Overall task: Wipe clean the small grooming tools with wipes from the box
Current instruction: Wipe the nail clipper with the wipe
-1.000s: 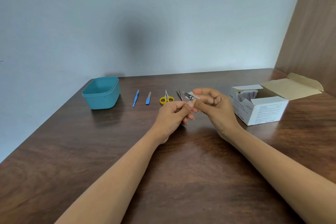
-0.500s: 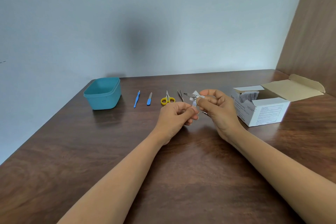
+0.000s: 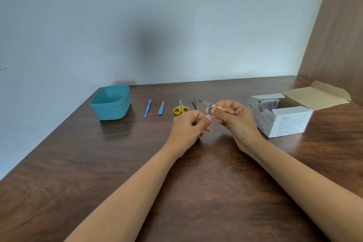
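A metal nail clipper [image 3: 206, 103] with its lever swung out to the left is held above the table between both hands. My right hand [image 3: 235, 122] pinches a white wipe [image 3: 217, 107] round the clipper's hinge end. Just below it, my left hand [image 3: 188, 126] has curled fingers, and its thumb and forefinger pinch at the clipper's lower end, which is mostly hidden. On the table behind lie tweezers [image 3: 194, 103], yellow-handled scissors [image 3: 180, 108], a small blue file [image 3: 161, 108] and a blue cuticle tool [image 3: 147, 108]. The open white box of alcohol swabs [image 3: 284, 122] stands to the right.
A teal plastic tub [image 3: 111, 103] sits at the back left of the brown wooden table [image 3: 98, 163]. A wooden side panel [image 3: 334, 45] rises on the right behind the box's raised flap. The wall runs along the table's far edge.
The right hand with the wipe has slid along the clipper, and the lever now points further left. Both hands have stayed in about the same place above the table.
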